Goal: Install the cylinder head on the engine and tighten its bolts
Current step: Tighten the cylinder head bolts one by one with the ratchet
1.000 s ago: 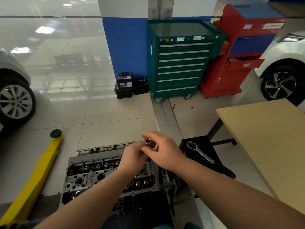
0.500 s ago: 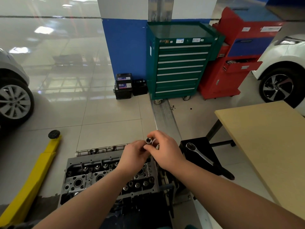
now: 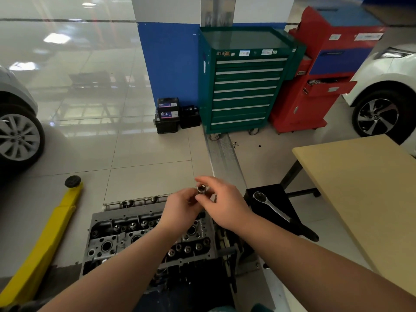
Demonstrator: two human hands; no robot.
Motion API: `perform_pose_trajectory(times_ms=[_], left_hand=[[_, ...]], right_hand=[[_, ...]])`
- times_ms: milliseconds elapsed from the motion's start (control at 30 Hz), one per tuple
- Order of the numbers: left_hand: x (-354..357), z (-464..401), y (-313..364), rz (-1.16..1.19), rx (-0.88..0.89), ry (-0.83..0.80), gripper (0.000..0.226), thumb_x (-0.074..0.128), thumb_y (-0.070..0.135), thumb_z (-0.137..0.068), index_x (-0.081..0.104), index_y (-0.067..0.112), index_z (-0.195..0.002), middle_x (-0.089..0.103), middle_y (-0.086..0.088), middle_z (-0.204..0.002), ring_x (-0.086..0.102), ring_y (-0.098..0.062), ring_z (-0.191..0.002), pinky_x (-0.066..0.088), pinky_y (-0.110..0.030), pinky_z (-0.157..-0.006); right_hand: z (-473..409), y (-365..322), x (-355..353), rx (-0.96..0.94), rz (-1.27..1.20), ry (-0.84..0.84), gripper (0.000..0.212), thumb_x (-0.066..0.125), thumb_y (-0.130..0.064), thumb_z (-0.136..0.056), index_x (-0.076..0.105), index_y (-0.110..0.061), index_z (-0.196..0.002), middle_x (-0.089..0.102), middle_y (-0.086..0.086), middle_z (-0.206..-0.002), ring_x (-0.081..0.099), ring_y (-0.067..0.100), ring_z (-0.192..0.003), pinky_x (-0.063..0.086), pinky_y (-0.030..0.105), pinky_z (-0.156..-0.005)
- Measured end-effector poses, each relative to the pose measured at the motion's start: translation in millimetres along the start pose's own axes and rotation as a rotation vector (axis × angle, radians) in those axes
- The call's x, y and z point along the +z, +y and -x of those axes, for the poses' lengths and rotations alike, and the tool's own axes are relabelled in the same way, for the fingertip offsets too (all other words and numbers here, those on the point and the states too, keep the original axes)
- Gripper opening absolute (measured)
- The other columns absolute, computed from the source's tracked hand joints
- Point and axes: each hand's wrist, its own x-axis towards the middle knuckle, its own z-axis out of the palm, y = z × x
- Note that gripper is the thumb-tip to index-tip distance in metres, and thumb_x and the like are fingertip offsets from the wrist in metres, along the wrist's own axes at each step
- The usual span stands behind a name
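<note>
The grey cylinder head (image 3: pixel 126 237) sits on the engine low in the middle, its bolt holes and valve pockets facing up. Above its right end both hands meet around a small silver socket (image 3: pixel 201 188), open end toward me. My right hand (image 3: pixel 225 206) pinches the socket between thumb and fingertips. My left hand (image 3: pixel 180 210) curls its fingers around the socket's lower part, which stays hidden. A ratchet wrench (image 3: pixel 273 208) lies on a black stool (image 3: pixel 265 197) to the right of the engine.
A wooden table (image 3: pixel 369 199) fills the right side. A yellow lift arm (image 3: pixel 42 244) slants along the left. Behind stand a green tool cabinet (image 3: pixel 245 86), a red tool cart (image 3: pixel 319 75), car batteries (image 3: pixel 167 115) and parked cars at both edges.
Both hands have stayed joined on the socket, shifting slightly; the fingers have turned it a little. The wrench and cylinder head have not moved.
</note>
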Motion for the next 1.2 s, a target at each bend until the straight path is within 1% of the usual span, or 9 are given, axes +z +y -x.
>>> perform_pose_trajectory(times_ms=[100,267,400,500,767,867,967,1067,1200], left_hand=[[-3.0,-0.7,-0.4,-0.006,0.078,-0.092,0.008,0.067,0.019,-0.099,0.072,0.024,-0.096,0.076,0.006,-0.085,0.073,-0.015,-0.083,0.061,-0.042,-0.078],[1.3,2.0,3.2,0.072,-0.035,0.023,0.021,0.074,0.012,-0.086,0.069,0.032,-0.086,0.075,0.014,-0.085,0.073,-0.003,-0.081,0.058,-0.024,-0.068],[0.0,2.5,2.1,-0.015,0.005,0.028,0.027,0.069,0.01,-0.089,0.067,0.035,-0.082,0.071,0.011,-0.074,0.064,-0.005,-0.064,0.053,-0.026,-0.056],[-5.1,-0.5,0.7,0.019,0.024,-0.061,0.011,0.071,0.016,-0.097,0.073,0.026,-0.099,0.078,0.006,-0.087,0.075,-0.015,-0.084,0.062,-0.038,-0.077],[0.1,3.8,5.0,0.098,-0.01,0.024,0.029,0.077,0.012,-0.086,0.069,0.04,-0.087,0.076,0.016,-0.085,0.072,0.0,-0.081,0.053,-0.013,-0.066],[2.1,3.3,2.2,0.006,0.065,0.025,0.041,0.068,0.006,-0.09,0.061,0.042,-0.073,0.067,0.017,-0.068,0.06,-0.001,-0.06,0.043,-0.014,-0.054],[-3.1,3.1,1.6,-0.041,0.149,-0.042,0.03,0.066,0.011,-0.098,0.064,0.038,-0.085,0.069,0.015,-0.075,0.062,-0.009,-0.061,0.047,-0.022,-0.056],[-3.3,3.5,0.9,0.027,0.097,-0.101,0.018,0.068,0.013,-0.096,0.07,0.031,-0.094,0.074,0.005,-0.081,0.07,-0.02,-0.073,0.058,-0.037,-0.067],[4.2,4.5,2.7,0.018,0.017,0.014,0.035,0.069,0.0,-0.081,0.065,0.033,-0.071,0.068,0.006,-0.067,0.058,-0.006,-0.058,0.046,-0.022,-0.053]], right_hand=[[-3.5,2.8,-4.3,-0.025,0.059,0.023,0.03,0.07,-0.027,-0.098,0.068,-0.026,-0.128,0.063,-0.014,-0.117,0.056,0.0,-0.098,0.044,0.013,-0.088],[-8.0,-4.2,0.4,0.083,0.185,0.052,0.025,0.068,-0.054,-0.092,0.056,-0.039,-0.109,0.06,-0.018,-0.095,0.056,0.002,-0.081,0.039,0.02,-0.061],[-4.7,-4.0,-1.8,0.015,0.133,-0.049,0.038,0.064,-0.042,-0.098,0.055,-0.042,-0.134,0.061,-0.021,-0.128,0.057,0.002,-0.101,0.045,0.022,-0.081],[-4.2,-3.7,-6.7,-0.006,0.12,-0.073,0.036,0.063,-0.027,-0.101,0.062,-0.034,-0.136,0.066,-0.013,-0.131,0.061,0.009,-0.115,0.051,0.027,-0.097],[-7.2,-13.1,-4.5,0.089,0.415,0.073,0.039,0.06,-0.067,-0.092,0.046,-0.031,-0.087,0.052,-0.012,-0.077,0.051,0.01,-0.068,0.028,0.027,-0.053],[-4.2,-9.0,-9.5,-0.007,0.402,0.031,0.041,0.056,-0.067,-0.094,0.057,-0.034,-0.118,0.065,-0.015,-0.11,0.062,0.012,-0.096,0.046,0.03,-0.069],[-0.8,-6.3,-15.3,-0.124,0.292,-0.094,0.031,0.057,-0.037,-0.102,0.058,-0.033,-0.134,0.061,-0.015,-0.126,0.059,0.012,-0.109,0.053,0.035,-0.087],[-1.4,-9.1,-10.7,-0.071,0.357,-0.037,0.025,0.059,-0.043,-0.102,0.063,-0.026,-0.12,0.064,-0.009,-0.111,0.062,0.016,-0.096,0.047,0.031,-0.074],[-6.7,-18.6,0.0,-0.039,0.625,0.049,0.041,0.051,-0.07,-0.094,0.052,-0.029,-0.096,0.063,-0.009,-0.082,0.057,0.018,-0.069,0.027,0.028,-0.052]])
